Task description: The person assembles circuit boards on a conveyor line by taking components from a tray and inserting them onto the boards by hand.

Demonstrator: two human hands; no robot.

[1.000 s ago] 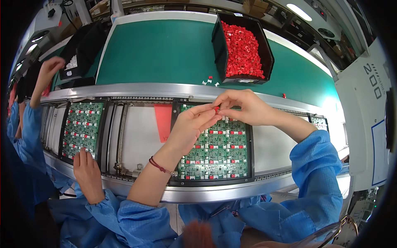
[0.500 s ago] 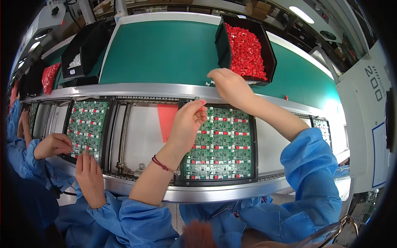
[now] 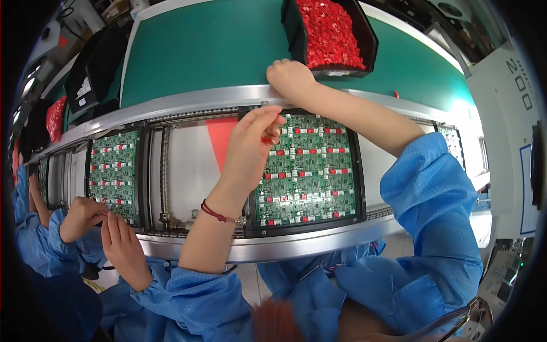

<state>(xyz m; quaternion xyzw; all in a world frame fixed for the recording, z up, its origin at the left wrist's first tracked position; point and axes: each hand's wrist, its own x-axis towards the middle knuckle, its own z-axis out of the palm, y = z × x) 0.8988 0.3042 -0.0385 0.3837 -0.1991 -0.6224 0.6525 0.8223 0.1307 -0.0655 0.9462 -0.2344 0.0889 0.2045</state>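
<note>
My left hand (image 3: pixel 255 134) is closed above the upper left of a framed green circuit-board panel (image 3: pixel 307 171). A small red connector (image 3: pixel 278 114) is pinched at its fingertips, and more red shows in the curled fingers. A red cord circles that wrist. My right hand (image 3: pixel 289 81) is closed on the green mat's near edge, beside the black bin (image 3: pixel 371 48) of red connectors (image 3: pixel 330 34); its fingertips are hidden, so what they hold cannot be seen. Rows of red and white connectors sit on the panel.
Metal conveyor rails (image 3: pixel 194 98) run across. To the left, a co-worker's hands (image 3: pixel 122 248) work at another board panel (image 3: pixel 114 171). A red sheet (image 3: pixel 221 139) lies between panels. Farther back are a black bin with white parts (image 3: pixel 84 86) and a red bag (image 3: pixel 55 119).
The view has tilted, so the scene sits higher. My right hand has come down and left, fingers curling over the spot where small white pieces lay. My left hand stays near the panel's upper left.
</note>
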